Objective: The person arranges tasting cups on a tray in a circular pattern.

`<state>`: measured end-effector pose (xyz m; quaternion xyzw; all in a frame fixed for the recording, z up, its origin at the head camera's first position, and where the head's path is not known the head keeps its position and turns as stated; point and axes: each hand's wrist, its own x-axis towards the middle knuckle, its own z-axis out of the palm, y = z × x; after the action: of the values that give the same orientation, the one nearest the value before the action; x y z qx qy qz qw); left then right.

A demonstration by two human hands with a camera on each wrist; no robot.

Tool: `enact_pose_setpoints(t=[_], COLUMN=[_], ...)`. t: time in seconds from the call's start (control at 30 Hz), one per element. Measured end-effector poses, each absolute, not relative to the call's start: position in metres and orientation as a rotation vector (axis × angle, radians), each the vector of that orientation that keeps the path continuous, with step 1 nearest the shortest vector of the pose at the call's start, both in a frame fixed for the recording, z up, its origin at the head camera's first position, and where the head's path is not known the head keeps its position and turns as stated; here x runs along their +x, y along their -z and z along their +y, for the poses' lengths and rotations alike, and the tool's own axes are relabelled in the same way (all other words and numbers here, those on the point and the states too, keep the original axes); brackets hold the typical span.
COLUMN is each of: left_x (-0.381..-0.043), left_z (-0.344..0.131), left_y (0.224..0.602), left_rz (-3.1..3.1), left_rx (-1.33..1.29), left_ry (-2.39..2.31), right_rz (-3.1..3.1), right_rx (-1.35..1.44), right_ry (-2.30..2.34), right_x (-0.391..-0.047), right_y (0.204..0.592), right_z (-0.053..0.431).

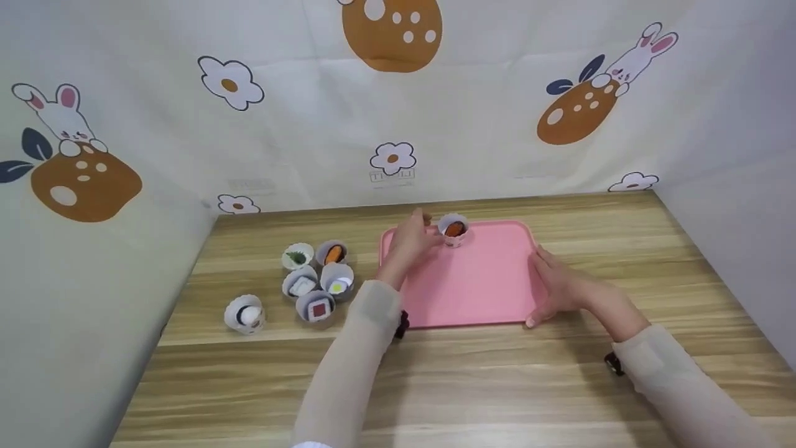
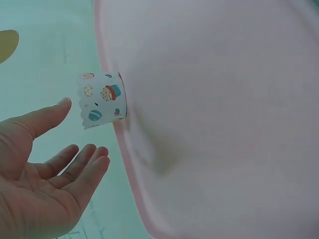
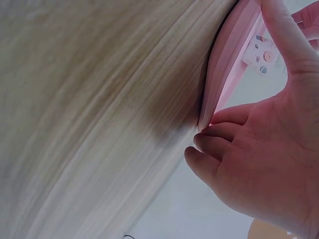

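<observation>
A pink tray (image 1: pixel 479 280) lies on the wooden table. At its far edge stands a paper cupcake cup (image 1: pixel 453 239) with a dark and orange-red piece inside. Beside that cup is my left hand (image 1: pixel 411 239); in the left wrist view its thumb and fingers (image 2: pixel 92 174) are spread apart, with a gap between them and the printed cup (image 2: pixel 103 98). My right hand (image 1: pixel 556 283) rests against the tray's right side, thumb by the near corner and fingers further back. In the right wrist view its fingertips (image 3: pixel 212 144) touch the tray's rim (image 3: pixel 224 64).
Left of the tray, several more cups (image 1: pixel 315 309) stand clustered, each holding a small food-like piece. Another cup (image 1: pixel 245 315) with a white piece stands apart, further left. A patterned curtain (image 1: pixel 311 124) hangs behind the table (image 1: pixel 485 392).
</observation>
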<state>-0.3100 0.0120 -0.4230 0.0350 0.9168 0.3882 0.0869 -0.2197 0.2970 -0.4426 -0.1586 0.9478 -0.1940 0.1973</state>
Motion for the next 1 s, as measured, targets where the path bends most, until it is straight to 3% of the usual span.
enact_pose_setpoints(t=[0.5, 1.0], left_x=[-0.292, -0.271], left_z=[-0.011, -0.024], left_y=[0.413, 0.405], left_rz=[2.699, 2.638], left_rx=[0.115, 0.293], left_ry=[-1.238, -1.275], right_rz=[2.636, 2.636], right_rx=[-0.404, -0.423], right_ry=[0.531, 0.523], right_x=[-0.221, -0.218], right_y=[0.444, 0.442], right_z=[0.298, 0.296])
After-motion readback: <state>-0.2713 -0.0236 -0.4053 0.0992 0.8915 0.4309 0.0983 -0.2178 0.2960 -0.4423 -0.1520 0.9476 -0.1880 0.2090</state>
